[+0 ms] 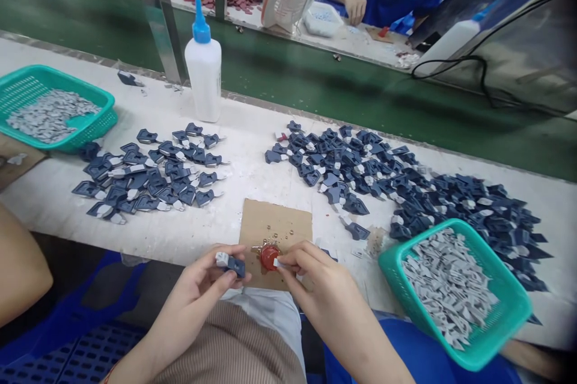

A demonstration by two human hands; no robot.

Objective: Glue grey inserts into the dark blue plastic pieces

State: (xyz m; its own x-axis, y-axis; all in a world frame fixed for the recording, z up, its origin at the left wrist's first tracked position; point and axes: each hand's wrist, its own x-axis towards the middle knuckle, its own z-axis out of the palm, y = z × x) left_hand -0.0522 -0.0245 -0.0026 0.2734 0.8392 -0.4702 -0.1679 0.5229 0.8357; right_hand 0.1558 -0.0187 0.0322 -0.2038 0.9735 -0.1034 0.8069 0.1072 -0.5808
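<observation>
My left hand (pixel 211 279) grips a dark blue plastic part (pixel 235 265) with a light grey piece at its end, between thumb and fingers. In my right hand (pixel 311 270), thumb and fingertips pinch a small light grey plastic piece (pixel 277 262). That piece is right at a red round cap (pixel 269 256), and I cannot tell whether they touch. The cap lies on a brown cardboard sheet (pixel 277 219), with several tiny metal bits (pixel 269 229) scattered around it. Both hands are over the front of the cardboard, close to my lap.
Dark blue parts lie heaped at left (pixel 148 176) and right (pixel 360 161). Green baskets of grey pieces stand at far left (pixel 110 109) and front right (pixel 518 312). A white bottle (pixel 202 74) with a blue nozzle stands behind. Across the green strip (pixel 270 71), other people work.
</observation>
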